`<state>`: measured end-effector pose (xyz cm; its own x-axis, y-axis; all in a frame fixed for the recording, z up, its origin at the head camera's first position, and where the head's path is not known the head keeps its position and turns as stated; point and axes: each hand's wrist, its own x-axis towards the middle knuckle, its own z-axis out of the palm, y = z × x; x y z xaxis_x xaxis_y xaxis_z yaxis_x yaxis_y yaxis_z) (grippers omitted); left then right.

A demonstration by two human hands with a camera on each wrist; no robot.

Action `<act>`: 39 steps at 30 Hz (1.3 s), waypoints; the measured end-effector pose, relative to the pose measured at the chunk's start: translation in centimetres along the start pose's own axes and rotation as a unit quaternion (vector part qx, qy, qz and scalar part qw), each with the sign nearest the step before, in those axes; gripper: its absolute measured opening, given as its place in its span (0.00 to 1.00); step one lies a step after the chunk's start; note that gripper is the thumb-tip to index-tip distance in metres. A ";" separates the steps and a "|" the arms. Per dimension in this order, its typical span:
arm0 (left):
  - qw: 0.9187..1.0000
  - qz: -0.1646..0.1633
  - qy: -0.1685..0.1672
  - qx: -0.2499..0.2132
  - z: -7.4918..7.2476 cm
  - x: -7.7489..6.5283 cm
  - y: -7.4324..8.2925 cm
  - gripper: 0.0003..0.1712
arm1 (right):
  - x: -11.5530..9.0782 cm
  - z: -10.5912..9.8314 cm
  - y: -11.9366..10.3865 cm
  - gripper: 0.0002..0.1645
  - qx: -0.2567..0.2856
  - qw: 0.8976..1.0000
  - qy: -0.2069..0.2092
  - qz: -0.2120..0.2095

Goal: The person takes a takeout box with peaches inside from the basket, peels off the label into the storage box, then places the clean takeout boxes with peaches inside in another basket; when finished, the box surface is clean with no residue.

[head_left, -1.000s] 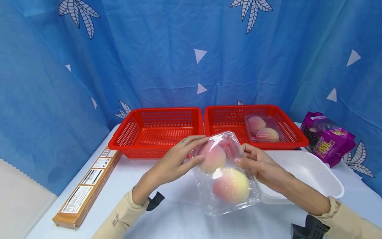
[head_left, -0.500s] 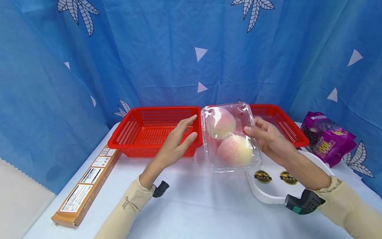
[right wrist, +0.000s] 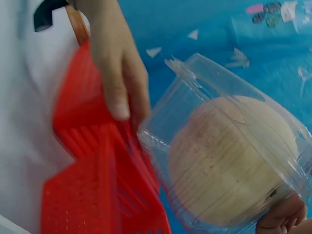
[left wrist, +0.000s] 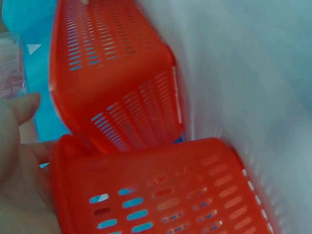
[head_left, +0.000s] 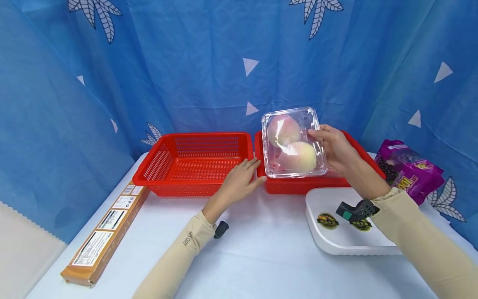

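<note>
My right hand [head_left: 337,149] pinches the right edge of a clear plastic box [head_left: 309,123] holding two pink and yellow peaches [head_left: 298,158]. The box is held up, tilted toward me, in front of the right red basket [head_left: 291,186] and overlaps it in the head view. In the right wrist view one peach [right wrist: 229,161] shows large through the plastic. My left hand [head_left: 239,182] lies with fingers extended at the near corner where the left red basket [head_left: 194,182] meets the right one. The left wrist view shows its fingers right at a basket rim [left wrist: 73,146].
A white plastic tub [head_left: 317,238] with two round stickers stands at the front right. Behind it leans a purple bag [head_left: 418,174] of dark fruit. A long brown carton [head_left: 104,232] lies along the left, and a blue curtain [head_left: 209,74] hangs behind the baskets.
My right hand has lifted the peach box up and away, over the right basket. My left hand has let go of the box and moved to the baskets' rims.
</note>
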<state>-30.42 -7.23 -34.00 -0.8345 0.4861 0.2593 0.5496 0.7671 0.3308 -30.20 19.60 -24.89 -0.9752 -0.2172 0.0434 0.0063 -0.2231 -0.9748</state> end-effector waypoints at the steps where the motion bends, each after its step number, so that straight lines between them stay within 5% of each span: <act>1: 1.000 -0.006 -0.003 0.011 0.2 0.1 0.0 0.36 | 0.5 -0.2 -0.1 0.10 0.004 1.000 0.003 0.003; 17: 0.999 -0.034 0.002 0.040 0.9 -0.2 0.1 0.34 | 7.1 -2.2 -0.2 0.06 -0.004 0.999 0.027 0.016; 23: 0.998 -0.036 -0.003 0.053 1.0 -0.1 0.2 0.35 | 8.7 -3.0 0.7 0.14 -0.031 0.999 0.025 0.028; 30: 0.998 -0.036 -0.005 0.058 1.2 -0.2 0.2 0.35 | 9.9 -3.5 1.6 0.23 -0.088 0.993 0.025 0.078; 36: 0.997 -0.029 -0.006 0.065 1.1 -0.3 0.3 0.35 | 10.0 -3.9 2.1 0.05 -0.146 0.977 0.046 0.150; 39: 0.997 -0.029 -0.005 0.067 1.1 -0.3 0.4 0.35 | 9.7 -4.1 2.5 0.24 -0.165 0.965 0.062 0.194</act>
<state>-30.02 -6.62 -34.95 -0.8652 0.4434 0.2342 0.4915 0.8425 0.2204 -40.52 20.83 -27.83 -0.9328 -0.1041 -0.3450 0.3247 0.1723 -0.9300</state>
